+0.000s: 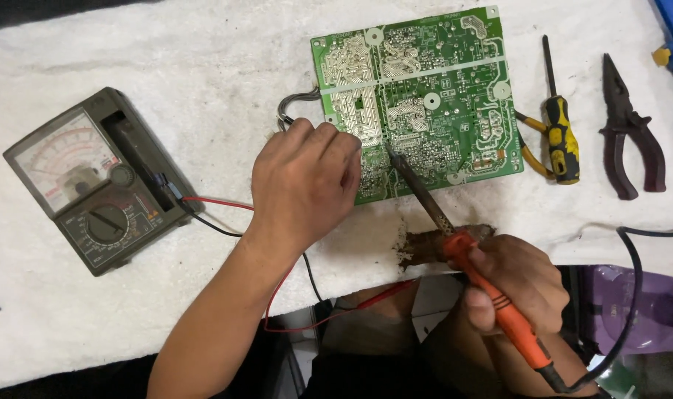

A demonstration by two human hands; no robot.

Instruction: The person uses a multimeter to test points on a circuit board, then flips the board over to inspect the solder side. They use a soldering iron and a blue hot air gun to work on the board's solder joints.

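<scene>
A green circuit board (pixel 425 96) lies solder-side up on a white cloth (pixel 203 74). My left hand (pixel 303 181) rests at the board's lower left corner, fingers curled, knuckles up; whether it pinches anything is hidden. My right hand (pixel 510 284) grips an orange-handled soldering iron (pixel 499 303). Its dark metal tip (pixel 393 154) touches the board near the lower left area, just right of my left fingers.
An analog multimeter (pixel 100 181) sits at the left, with red and black leads (pixel 225 214) running under my left arm. A yellow-and-black screwdriver (pixel 559 125) and dark pliers (pixel 628 133) lie right of the board. A purple object (pixel 639 303) sits below the table edge.
</scene>
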